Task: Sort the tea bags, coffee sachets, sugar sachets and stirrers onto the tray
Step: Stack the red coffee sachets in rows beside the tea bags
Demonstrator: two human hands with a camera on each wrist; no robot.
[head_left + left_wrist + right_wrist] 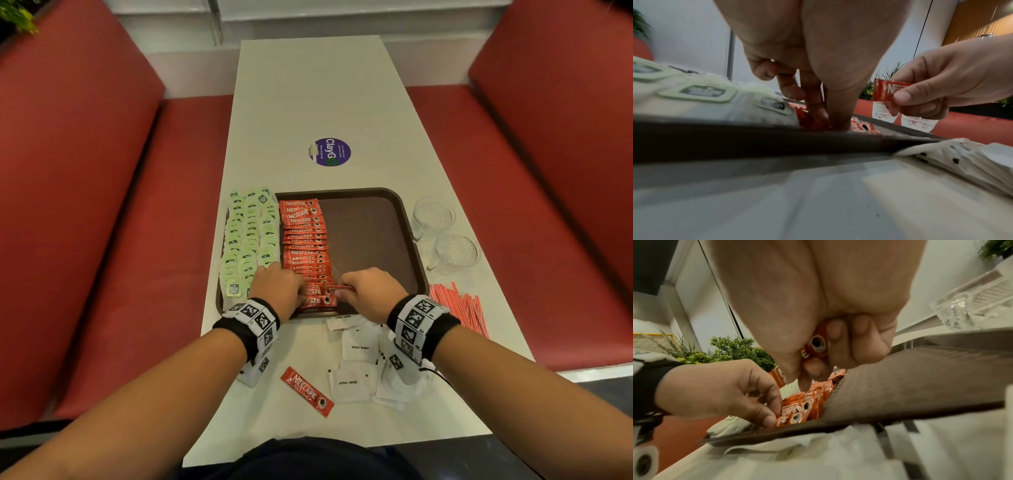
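Observation:
A brown tray [370,233] carries green tea bags [248,236] along its left side and a row of red coffee sachets [303,236] beside them. My left hand [301,291] presses its fingertips [835,125] onto the near end of that row. My right hand [344,291] pinches one red coffee sachet [337,287] just above the row's near end; the sachet [888,91] shows between thumb and fingers, and its printed end [817,345] peeks from the curled fingers. White sugar sachets [359,349] and one loose coffee sachet [307,391] lie on the table near me. Red-striped stirrers [460,306] lie to the right of the tray.
Two glass cups [433,216] [457,251] stand right of the tray. A purple round sticker [333,152] marks the table beyond it. The tray's right half is bare. Red benches [102,205] flank the narrow table.

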